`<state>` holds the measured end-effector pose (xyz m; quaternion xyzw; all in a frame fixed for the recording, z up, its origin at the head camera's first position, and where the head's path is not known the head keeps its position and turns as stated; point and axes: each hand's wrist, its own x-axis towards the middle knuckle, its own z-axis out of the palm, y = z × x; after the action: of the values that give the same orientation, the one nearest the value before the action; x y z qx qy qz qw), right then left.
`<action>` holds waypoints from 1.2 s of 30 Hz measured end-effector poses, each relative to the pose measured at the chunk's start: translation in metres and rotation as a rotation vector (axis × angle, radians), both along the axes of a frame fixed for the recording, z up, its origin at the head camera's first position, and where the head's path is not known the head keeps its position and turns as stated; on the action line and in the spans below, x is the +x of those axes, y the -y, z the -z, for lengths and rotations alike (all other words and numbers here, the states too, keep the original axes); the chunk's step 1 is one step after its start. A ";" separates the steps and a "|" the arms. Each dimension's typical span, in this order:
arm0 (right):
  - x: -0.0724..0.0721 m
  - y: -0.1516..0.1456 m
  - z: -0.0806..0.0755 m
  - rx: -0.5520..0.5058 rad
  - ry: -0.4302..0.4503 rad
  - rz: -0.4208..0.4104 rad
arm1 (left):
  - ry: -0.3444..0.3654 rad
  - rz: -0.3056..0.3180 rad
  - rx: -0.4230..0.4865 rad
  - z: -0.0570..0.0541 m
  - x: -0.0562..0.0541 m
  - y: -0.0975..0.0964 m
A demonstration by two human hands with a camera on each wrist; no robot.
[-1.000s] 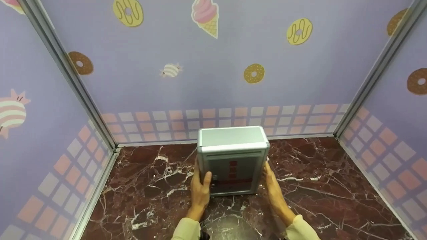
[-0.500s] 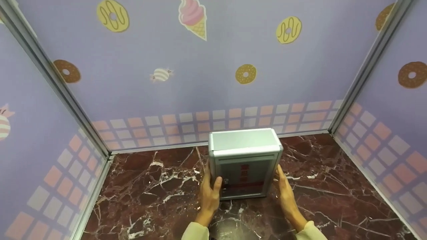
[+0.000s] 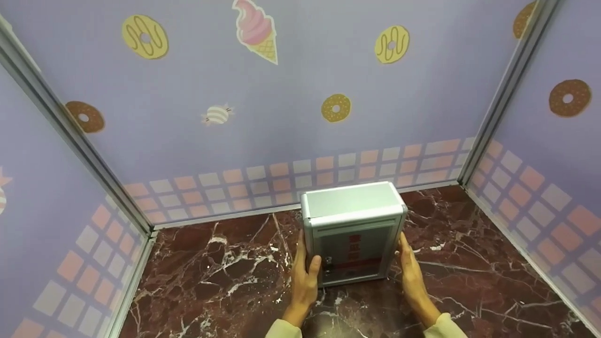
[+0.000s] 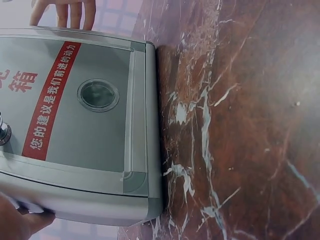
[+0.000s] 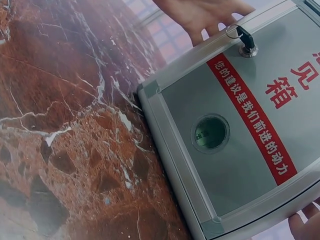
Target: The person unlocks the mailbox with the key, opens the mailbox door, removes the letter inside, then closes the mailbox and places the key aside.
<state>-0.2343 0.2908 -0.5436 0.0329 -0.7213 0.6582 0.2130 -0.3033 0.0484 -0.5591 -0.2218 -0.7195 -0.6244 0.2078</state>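
Observation:
A silver metal suggestion box [image 3: 350,202] with red lettering, a red strip and a round window stands upright on the dark red marble surface, at a slight angle. A key [image 5: 245,36] with a ring sits in its front lock. My left hand [image 3: 305,281] holds the box's left side, its thumb at the front edge and its fingers along the side. My right hand [image 3: 413,277] lies along the right side, its fingers straight; in the left wrist view the fingertips [image 4: 75,17] meet the box's edge. The back of the box is hidden.
Purple panels printed with sweets surround the marble surface [image 3: 225,272] at the back, left and right. Metal posts stand at the left corner [image 3: 108,164] and right corner [image 3: 500,103]. The back panel [image 3: 281,122] rises behind the box.
The box and both hands have shifted right in the head view, and the box looks slightly more tilted there. The background has shifted left as the head view turned. Both hands stay at the box's sides.

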 end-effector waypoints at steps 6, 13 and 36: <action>0.008 0.013 -0.014 0.128 -0.171 0.185 | -0.055 0.016 -0.030 -0.016 -0.006 0.013; -0.006 0.049 -0.005 0.589 -0.681 0.420 | -0.200 0.076 -0.140 -0.091 -0.045 0.039; -0.032 0.106 0.003 0.924 -0.613 0.203 | -0.343 0.281 -0.792 -0.151 -0.083 0.031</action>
<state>-0.2663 0.1852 -0.5467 0.2428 -0.8392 0.2106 0.4386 -0.3860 0.0177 -0.4084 -0.4798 -0.8210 -0.2776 0.1364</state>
